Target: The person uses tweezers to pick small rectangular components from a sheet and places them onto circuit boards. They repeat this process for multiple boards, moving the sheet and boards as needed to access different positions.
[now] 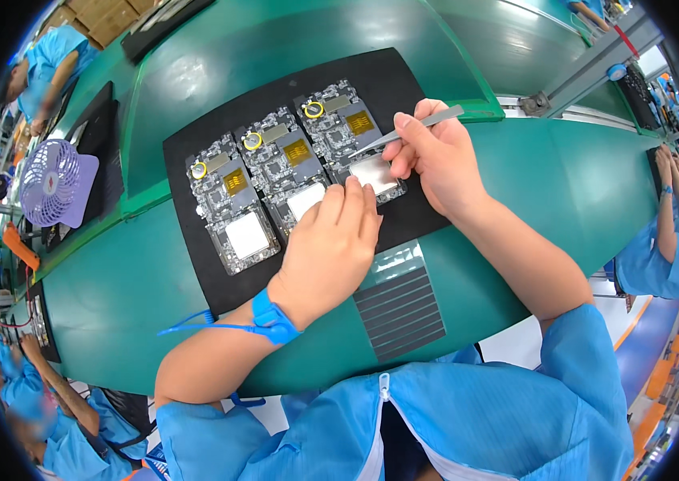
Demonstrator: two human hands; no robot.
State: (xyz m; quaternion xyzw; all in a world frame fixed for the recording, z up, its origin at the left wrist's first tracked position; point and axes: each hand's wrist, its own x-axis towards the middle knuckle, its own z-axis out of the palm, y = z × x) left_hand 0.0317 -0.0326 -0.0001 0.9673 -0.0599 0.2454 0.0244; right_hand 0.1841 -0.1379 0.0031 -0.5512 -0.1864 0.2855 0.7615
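Note:
Three populated circuit boards lie side by side on a black mat: a left board, a middle board and a right board. Each carries a round part ringed in yellow, an amber patch and a silver or white plate. My left hand reaches over the middle board, fingers stretched out, fingertips at the silver plate of the right board; its thumb is hidden. In my right hand are metal tweezers, closed in the fingers, their tips pointing down-left above the right board.
A clear sheet with dark strips lies on the green table before me. A blue wrist strap with a cord is on my left wrist. At left stands a purple fan. Co-workers in blue sit on both sides.

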